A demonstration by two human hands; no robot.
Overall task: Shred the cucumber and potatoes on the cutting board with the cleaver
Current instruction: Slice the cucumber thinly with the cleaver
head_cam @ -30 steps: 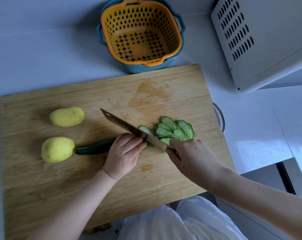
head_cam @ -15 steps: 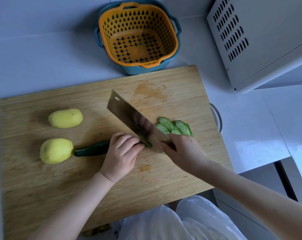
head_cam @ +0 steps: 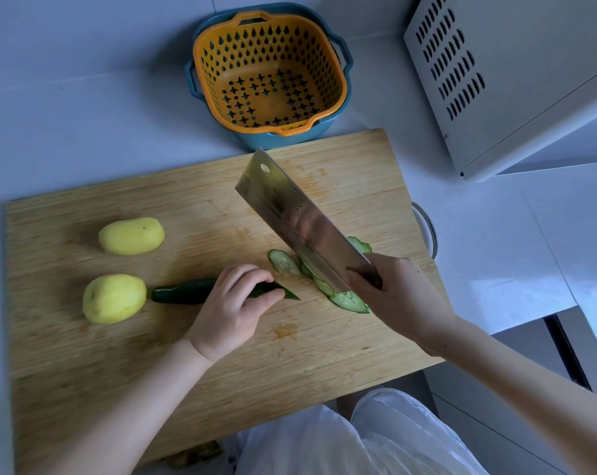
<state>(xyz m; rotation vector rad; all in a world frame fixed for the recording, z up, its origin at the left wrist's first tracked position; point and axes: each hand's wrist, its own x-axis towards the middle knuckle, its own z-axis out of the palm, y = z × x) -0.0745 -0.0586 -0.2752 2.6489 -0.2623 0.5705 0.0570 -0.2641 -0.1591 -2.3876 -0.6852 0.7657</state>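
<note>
A wooden cutting board [head_cam: 194,354] lies on the counter. On its left are two peeled yellow potatoes: one [head_cam: 131,235] farther back, one [head_cam: 114,298] nearer, touching the dark end of the cucumber [head_cam: 183,290]. My left hand [head_cam: 233,308] curls over the cucumber's cut end and holds it down. My right hand [head_cam: 398,294] grips the cleaver [head_cam: 300,221] by its handle, the broad blade tilted flat side up over the pile of cucumber slices [head_cam: 345,296]. One slice [head_cam: 284,262] lies apart, left of the blade.
An orange strainer basket [head_cam: 267,73] inside a blue bowl stands just behind the board. A white vented appliance [head_cam: 516,73] occupies the back right. A metal ring [head_cam: 427,231] pokes out at the board's right edge. The counter drops off at the near right.
The cleaver came out of the cut, tilted onto its side and swung right over the slices. My left hand stayed on the cucumber.
</note>
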